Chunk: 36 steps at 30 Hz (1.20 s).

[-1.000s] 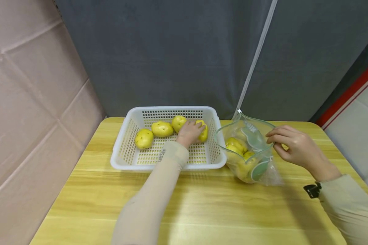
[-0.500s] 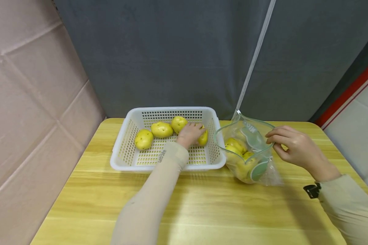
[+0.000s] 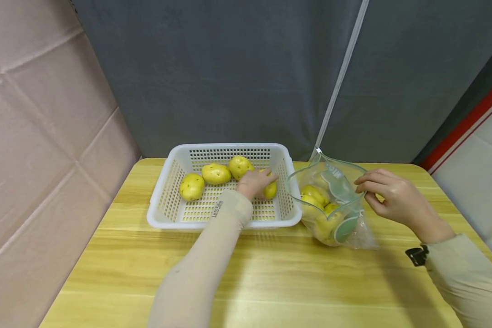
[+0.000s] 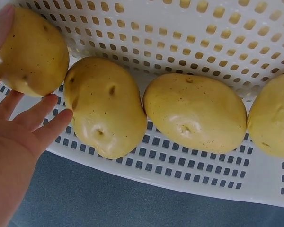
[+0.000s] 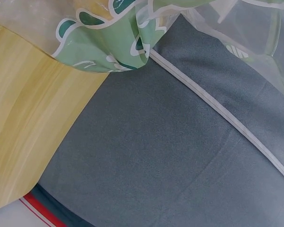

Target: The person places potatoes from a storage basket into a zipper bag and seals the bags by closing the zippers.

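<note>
My left hand (image 3: 254, 183) is inside a white perforated basket (image 3: 225, 224), around a yellow potato (image 3: 269, 190) at its right end. In the left wrist view the thumb lies on one side of that potato (image 4: 33, 52) and fingertips touch the opposite side. Three more potatoes sit in a row beside it, among them the rear potato (image 3: 240, 167), the middle potato (image 3: 216, 174) and the left potato (image 3: 192, 187). My right hand (image 3: 389, 196) pinches the rim of a clear zip bag (image 3: 344, 182), whose mouth gapes wide. Several potatoes (image 3: 315, 195) lie in the bag.
Basket and bag stand side by side on a wooden table (image 3: 270, 273). A grey curtain (image 3: 229, 77) with a pale strip (image 3: 344, 73) rises behind the table's back edge. A pinkish covered wall (image 3: 45, 127) is on the left.
The left hand's fingers have shifted over the right-hand potato, which now sits slightly further left and lower. The right hand and bag have stayed in place.
</note>
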Available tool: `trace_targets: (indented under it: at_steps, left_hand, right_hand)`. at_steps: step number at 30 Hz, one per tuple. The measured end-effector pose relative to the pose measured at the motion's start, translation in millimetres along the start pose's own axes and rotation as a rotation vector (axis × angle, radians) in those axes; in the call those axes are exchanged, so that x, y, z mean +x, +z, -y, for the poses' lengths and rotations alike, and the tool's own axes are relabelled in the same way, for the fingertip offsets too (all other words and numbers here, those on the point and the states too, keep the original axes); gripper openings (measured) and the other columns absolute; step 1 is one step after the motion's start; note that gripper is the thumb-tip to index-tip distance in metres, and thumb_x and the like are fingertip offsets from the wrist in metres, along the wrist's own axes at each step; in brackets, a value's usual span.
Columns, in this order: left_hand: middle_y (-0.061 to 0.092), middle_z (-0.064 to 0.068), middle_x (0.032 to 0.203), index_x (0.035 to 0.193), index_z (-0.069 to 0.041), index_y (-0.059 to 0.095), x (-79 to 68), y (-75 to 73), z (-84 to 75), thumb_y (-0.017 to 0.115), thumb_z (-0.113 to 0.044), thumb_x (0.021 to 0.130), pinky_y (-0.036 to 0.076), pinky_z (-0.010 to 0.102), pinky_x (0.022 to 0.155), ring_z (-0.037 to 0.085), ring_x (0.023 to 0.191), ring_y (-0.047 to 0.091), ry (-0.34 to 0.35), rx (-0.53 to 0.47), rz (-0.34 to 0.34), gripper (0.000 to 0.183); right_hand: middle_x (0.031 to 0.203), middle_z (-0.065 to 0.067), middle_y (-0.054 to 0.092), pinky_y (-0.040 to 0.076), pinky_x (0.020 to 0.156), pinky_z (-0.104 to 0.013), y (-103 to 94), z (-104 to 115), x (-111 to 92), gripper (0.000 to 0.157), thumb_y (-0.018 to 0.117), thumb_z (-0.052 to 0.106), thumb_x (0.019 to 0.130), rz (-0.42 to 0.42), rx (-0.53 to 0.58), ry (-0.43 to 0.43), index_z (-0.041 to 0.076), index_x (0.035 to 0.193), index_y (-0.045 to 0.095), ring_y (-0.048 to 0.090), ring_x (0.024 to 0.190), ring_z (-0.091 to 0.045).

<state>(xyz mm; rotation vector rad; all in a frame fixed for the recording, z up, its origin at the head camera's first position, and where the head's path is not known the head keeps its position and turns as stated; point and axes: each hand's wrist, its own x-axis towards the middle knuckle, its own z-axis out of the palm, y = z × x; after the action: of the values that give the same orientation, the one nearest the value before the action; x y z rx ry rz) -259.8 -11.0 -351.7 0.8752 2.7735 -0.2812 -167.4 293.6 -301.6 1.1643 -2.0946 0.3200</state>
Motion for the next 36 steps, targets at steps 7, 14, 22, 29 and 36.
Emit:
trace_targets:
  at_steps: [7,14,22,29,36]
  left_hand:
    - [0.045,0.003,0.144,0.140,-0.020,0.044,11.1,8.1,3.0,0.076,-0.018,0.077,0.052,0.037,0.098,0.028,0.120,0.056,0.034,-0.010,-0.020,0.071]
    - [0.040,0.005,0.149,0.144,-0.016,0.042,1.7,-3.0,0.0,0.073,-0.015,0.080,0.046,0.037,0.106,0.029,0.127,0.052,0.019,-0.061,0.011,0.071]
    - [0.042,0.005,0.145,0.139,-0.014,0.044,3.3,-1.7,3.5,0.077,-0.020,0.077,0.048,0.038,0.104,0.029,0.122,0.054,0.041,-0.033,-0.093,0.071]
    - [0.037,0.006,0.150,0.144,-0.016,0.039,3.4,-3.9,5.6,0.076,-0.018,0.078,0.048,0.044,0.102,0.038,0.129,0.047,0.005,-0.033,-0.177,0.075]
    - [0.030,0.006,0.155,0.147,-0.019,0.037,1.1,-9.1,6.4,0.074,-0.027,0.082,0.053,0.044,0.096,0.043,0.134,0.040,-0.034,-0.023,-0.298,0.075]
  right_hand:
    - [0.081,-0.005,0.070,0.047,0.062,-0.028,-0.3,0.3,0.0,0.050,0.031,0.030,0.100,0.003,-0.003,0.001,0.009,0.072,0.067,0.061,0.075,-0.020]
    - [0.082,-0.005,0.070,0.047,0.062,-0.029,-0.8,0.8,-0.3,0.050,0.031,0.030,0.100,0.011,-0.008,0.008,0.009,0.073,0.068,0.061,0.075,-0.019]
    - [0.082,-0.005,0.070,0.047,0.061,-0.029,-1.3,0.5,0.3,0.050,0.031,0.029,0.100,0.017,-0.010,0.008,0.009,0.073,0.067,0.061,0.076,-0.019]
    - [0.082,-0.004,0.070,0.048,0.061,-0.030,-1.5,1.5,1.9,0.050,0.030,0.029,0.100,0.020,-0.013,0.004,0.009,0.072,0.067,0.062,0.076,-0.020]
    - [0.082,-0.005,0.070,0.048,0.060,-0.031,-1.2,2.2,2.4,0.050,0.030,0.028,0.100,0.019,-0.018,0.004,0.009,0.072,0.067,0.062,0.075,-0.020]
